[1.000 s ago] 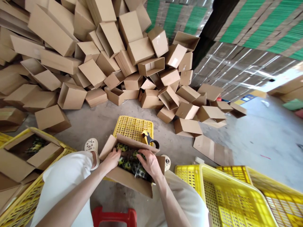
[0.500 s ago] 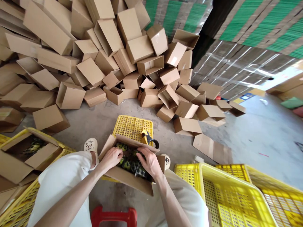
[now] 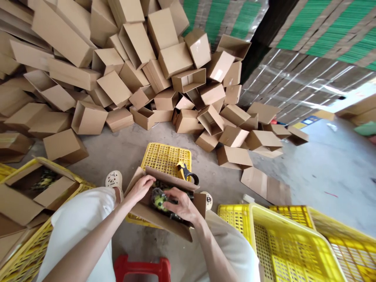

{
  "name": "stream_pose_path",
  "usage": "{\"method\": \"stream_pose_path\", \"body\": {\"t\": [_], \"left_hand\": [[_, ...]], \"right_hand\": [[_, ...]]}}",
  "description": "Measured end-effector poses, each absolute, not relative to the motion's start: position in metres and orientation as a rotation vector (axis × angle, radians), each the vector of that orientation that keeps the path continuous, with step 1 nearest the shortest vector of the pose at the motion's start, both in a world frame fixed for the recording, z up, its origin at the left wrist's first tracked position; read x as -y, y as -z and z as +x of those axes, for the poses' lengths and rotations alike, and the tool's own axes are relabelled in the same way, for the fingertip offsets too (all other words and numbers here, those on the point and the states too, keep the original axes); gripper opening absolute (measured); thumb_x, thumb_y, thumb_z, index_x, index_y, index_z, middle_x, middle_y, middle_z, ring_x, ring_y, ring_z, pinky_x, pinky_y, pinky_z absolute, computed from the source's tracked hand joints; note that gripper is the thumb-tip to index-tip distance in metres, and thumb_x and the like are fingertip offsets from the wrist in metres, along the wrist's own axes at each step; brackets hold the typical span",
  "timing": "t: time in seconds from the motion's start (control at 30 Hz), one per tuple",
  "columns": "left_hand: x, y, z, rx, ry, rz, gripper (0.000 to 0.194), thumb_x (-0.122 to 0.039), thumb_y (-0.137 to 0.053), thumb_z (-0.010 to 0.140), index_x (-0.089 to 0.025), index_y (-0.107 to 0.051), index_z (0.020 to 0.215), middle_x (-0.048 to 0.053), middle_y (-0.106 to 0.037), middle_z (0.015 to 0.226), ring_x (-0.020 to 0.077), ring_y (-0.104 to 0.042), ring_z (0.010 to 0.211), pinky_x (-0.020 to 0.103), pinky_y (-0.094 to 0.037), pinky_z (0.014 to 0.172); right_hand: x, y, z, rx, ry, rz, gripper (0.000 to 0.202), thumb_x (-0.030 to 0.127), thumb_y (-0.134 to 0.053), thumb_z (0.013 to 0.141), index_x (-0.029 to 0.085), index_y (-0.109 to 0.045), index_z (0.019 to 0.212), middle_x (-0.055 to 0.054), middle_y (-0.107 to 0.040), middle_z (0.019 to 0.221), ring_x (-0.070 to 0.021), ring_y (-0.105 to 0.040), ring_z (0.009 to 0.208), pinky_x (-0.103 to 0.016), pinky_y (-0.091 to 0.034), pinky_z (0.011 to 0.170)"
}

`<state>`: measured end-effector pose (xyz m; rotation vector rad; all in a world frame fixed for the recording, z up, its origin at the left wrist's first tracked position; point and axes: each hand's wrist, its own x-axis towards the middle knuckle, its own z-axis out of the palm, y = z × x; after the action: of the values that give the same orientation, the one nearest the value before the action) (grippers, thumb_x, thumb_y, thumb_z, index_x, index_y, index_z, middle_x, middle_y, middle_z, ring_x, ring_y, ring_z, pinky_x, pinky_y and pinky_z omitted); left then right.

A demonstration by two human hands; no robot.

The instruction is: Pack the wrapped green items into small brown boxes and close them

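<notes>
An open cardboard box (image 3: 167, 225) sits on an upturned yellow crate between my knees. My right hand (image 3: 182, 205) reaches into it, thumb and fingers closed around a green-and-black item in clear plastic wrap (image 3: 159, 199). What exactly the wrapped item is, I cannot make out. More dark and green wrapped pieces lie beneath my right hand, mostly hidden. At the box's left end, my left hand (image 3: 142, 188) has its fingers stretched towards the far flap, with nothing visible in them. Beyond that flap, a yellow-and-black tape dispenser (image 3: 183, 171) rests on the yellow crate (image 3: 164, 156).
A big heap of empty cardboard boxes (image 3: 176, 58) fills the far side. Yellow crates (image 3: 249, 219) stand at my right. Another yellow crate at my left holds an open box (image 3: 58, 192) with similar wrapped pieces. A red stool (image 3: 142, 268) shows below me.
My right hand has shifted left inside the box and taken hold of a wrapped green-and-black item. My left hand has lifted slightly from the contents towards the far flap, its fingers straightening.
</notes>
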<state>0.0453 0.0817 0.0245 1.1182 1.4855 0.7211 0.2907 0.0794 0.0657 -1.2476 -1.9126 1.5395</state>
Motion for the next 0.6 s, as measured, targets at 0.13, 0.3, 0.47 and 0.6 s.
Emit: {"method": "stream_pose_path", "body": {"t": [0.13, 0.3, 0.47, 0.6], "left_hand": [[-0.079, -0.005, 0.042, -1.626, -0.420, 1.368, 0.036, -0.020, -0.053, 0.088, -0.020, -0.073, 0.117, 0.012, -0.063, 0.153, 0.0283, -0.050, 0.151, 0.040, -0.036, 0.128], [-0.064, 0.002, 0.051, -1.561, -0.142, 1.460, 0.050, -0.022, -0.052, 0.091, -0.014, -0.067, 0.138, 0.018, -0.038, 0.173, 0.0333, -0.052, 0.152, 0.041, -0.034, 0.129], [-0.064, -0.005, 0.050, -1.582, -0.092, 1.643, 0.064, -0.021, -0.052, 0.090, -0.010, -0.056, 0.153, 0.018, -0.020, 0.181, 0.0361, -0.032, 0.163, 0.043, -0.028, 0.134], [-0.073, -0.019, 0.042, -1.523, 0.013, 1.750, 0.065, -0.021, -0.046, 0.094, -0.008, -0.052, 0.157, 0.019, -0.027, 0.178, 0.0341, -0.033, 0.163, 0.043, -0.026, 0.134]], "right_hand": [[-0.087, -0.063, 0.311, 1.439, -1.636, -1.408, 0.038, 0.055, -0.065, 0.093, 0.021, -0.074, 0.105, -0.003, -0.074, 0.088, -0.0221, -0.076, 0.084, -0.035, -0.063, 0.077], [-0.088, -0.052, 0.320, 1.662, -1.313, -1.516, 0.026, 0.041, -0.062, 0.096, 0.020, -0.075, 0.103, -0.005, -0.076, 0.088, -0.0227, -0.076, 0.083, -0.038, -0.064, 0.081], [-0.078, -0.041, 0.309, 2.158, -0.937, -1.451, 0.024, 0.023, -0.056, 0.101, 0.019, -0.075, 0.116, -0.012, -0.078, 0.113, -0.0253, -0.075, 0.105, -0.039, -0.059, 0.100], [-0.073, -0.039, 0.305, 2.467, -0.759, -1.404, 0.020, 0.017, -0.062, 0.100, 0.019, -0.076, 0.114, -0.011, -0.076, 0.111, -0.0264, -0.070, 0.110, -0.039, -0.056, 0.103]]}}
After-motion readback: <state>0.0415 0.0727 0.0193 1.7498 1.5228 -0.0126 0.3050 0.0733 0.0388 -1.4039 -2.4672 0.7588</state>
